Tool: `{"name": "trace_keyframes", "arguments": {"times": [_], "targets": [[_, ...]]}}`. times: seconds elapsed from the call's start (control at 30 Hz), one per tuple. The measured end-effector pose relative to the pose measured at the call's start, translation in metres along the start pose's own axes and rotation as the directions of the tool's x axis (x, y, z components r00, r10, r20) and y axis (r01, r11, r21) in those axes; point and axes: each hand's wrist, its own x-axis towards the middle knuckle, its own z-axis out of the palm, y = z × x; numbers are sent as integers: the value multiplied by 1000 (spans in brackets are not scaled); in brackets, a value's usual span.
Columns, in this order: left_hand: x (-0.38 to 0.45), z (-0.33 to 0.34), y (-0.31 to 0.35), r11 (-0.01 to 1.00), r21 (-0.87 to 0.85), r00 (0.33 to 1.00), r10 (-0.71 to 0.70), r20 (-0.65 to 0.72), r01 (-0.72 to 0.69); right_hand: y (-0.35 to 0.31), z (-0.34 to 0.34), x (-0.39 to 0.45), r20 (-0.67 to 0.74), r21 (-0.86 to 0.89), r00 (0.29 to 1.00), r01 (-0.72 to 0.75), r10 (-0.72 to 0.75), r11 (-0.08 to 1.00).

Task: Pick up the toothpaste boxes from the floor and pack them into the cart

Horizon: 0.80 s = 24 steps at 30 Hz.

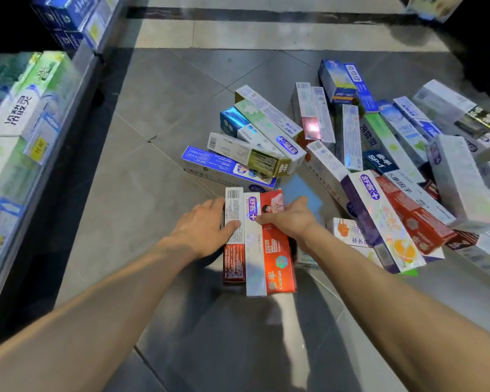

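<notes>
Packing looks barely begun: both hands, left hand (203, 232) and right hand (290, 219), clamp a bundle of boxes (259, 244) between them, while a big pile of toothpaste boxes (351, 154) covers the floor (142, 171) and no cart shows.

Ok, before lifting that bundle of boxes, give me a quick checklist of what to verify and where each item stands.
1. Left hand on the bundle's left side, thumb over the barcode box: ok.
2. Right hand on the bundle's right side, over the red box: ok.
3. The white box in the middle squeezed between its neighbours: ok, the three lie side by side.
4. Fingers wrapped underneath the bundle: cannot tell, hidden.
5. Bundle free of the floor pile: ok, nothing rests on it.
6. Cart within reach: cannot tell, no cart in view.
</notes>
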Motion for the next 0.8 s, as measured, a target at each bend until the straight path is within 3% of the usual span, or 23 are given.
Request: {"name": "trace_keyframes", "arguments": {"times": [0.1,0.23,0.4,0.6,0.73,0.8], "targets": [[0,7,4,982,-180,998,-66,-13,63,4,1,1,-28,0,998,51,-51,999],[-2,8,15,906,-388,985,-166,34,166,9,-1,1,42,20,995,84,-85,996],[0,11,11,834,-482,961,-267,73,269,6,-10,-16,118,396,984,79,-135,915],[-3,10,-3,610,-716,935,-300,187,339,11,-19,-35,240,600,961,-33,-140,800],[-11,7,-12,439,-850,947,-259,193,293,25,-17,-39,302,617,945,-96,-122,781],[-17,7,-12,527,-823,970,-213,116,214,29,-14,-43,298,626,948,-105,-112,773]]}}
